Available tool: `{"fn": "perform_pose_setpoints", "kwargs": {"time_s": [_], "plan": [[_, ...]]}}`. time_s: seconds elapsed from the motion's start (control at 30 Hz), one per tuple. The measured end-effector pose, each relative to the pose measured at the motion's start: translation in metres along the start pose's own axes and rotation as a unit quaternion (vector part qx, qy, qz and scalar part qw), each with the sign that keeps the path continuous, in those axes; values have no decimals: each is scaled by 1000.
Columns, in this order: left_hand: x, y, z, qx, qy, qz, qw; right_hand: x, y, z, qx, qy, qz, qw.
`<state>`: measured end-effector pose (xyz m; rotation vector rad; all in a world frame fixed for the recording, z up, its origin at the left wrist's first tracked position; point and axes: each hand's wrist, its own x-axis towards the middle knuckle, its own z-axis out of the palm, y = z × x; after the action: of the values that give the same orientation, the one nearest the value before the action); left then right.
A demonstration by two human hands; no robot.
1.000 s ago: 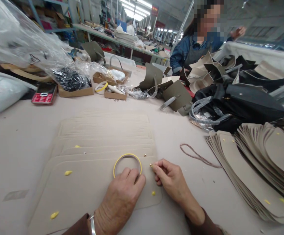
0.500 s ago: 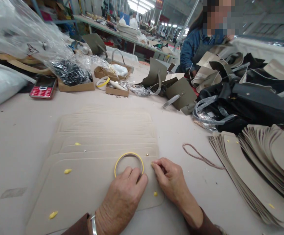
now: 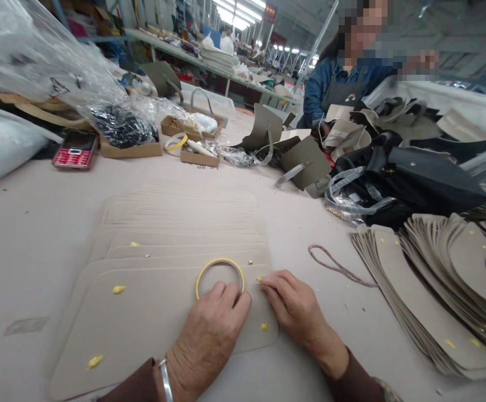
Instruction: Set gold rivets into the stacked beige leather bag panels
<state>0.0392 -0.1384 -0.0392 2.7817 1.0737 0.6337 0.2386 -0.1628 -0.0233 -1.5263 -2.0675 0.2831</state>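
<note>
My left hand [image 3: 214, 335] is closed on the near side of a roll of yellow tape [image 3: 198, 281], resting over the top beige panel [image 3: 154, 318]. Beside it, my right hand [image 3: 295, 301] pinches a small yellow tape piece [image 3: 259, 279] at the panel's upper right corner. Another yellow tape piece [image 3: 264, 326] sits at the lower right corner. Two more tape bits, one yellow tape bit [image 3: 119, 290] and a second tape bit [image 3: 95, 362], are stuck along the panel's left side. Under it, more beige panels [image 3: 179, 223] fan away from me in overlapping layers.
On the right lie stacked curved beige strips [image 3: 418, 296], a brown cord loop [image 3: 338, 265] and a black bag [image 3: 431, 178]. Cardboard trays [image 3: 201, 159], a red phone [image 3: 75, 149] and plastic bags [image 3: 25, 56] line the far side. A co-worker [image 3: 343, 78] stands behind heaped bag parts.
My right fingers have drawn back slightly from the tape piece, which shows more now. The left hand stays on the roll. The co-worker has stretched out an arm to the right.
</note>
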Motion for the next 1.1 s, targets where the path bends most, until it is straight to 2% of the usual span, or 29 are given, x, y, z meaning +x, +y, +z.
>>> {"fn": "perform_pose_setpoints", "kwargs": {"time_s": [0.1, 0.2, 0.27, 0.4, 0.53, 0.67, 0.8, 0.9, 0.97, 1.1], "plan": [[0, 0, 0, -1, -8, 0, 1000, 7, -3, 1, -60, -58, -31, 996], [0, 0, -1, -2, -16, -2, 1000, 18, -5, 0, -66, -97, 7, 993], [0, 1, -1, 1, -15, -4, 1000, 25, -6, -2, -57, -101, 59, 992], [1, 1, -3, 2, -6, -7, 1000, 29, -8, 0, -11, -86, 192, 978], [2, 1, -3, -10, -11, -3, 1000, 16, -16, 13, 6, -4, 263, 965], [1, 1, -3, -9, -17, -3, 1000, 3, -26, 24, -38, 73, 237, 968], [1, 1, -8, -11, -15, 2, 1000, 1, -24, 16, -17, 54, 192, 980], [0, -1, -16, -9, -3, 3, 1000, 4, -18, 7, 14, 70, 189, 979], [-1, -4, -22, -12, 20, 2, 1000, 6, -16, 6, 22, 75, 200, 977], [-5, -14, -32, -44, 100, 19, 994, 6, -18, 6, 19, 81, 232, 969]]}}
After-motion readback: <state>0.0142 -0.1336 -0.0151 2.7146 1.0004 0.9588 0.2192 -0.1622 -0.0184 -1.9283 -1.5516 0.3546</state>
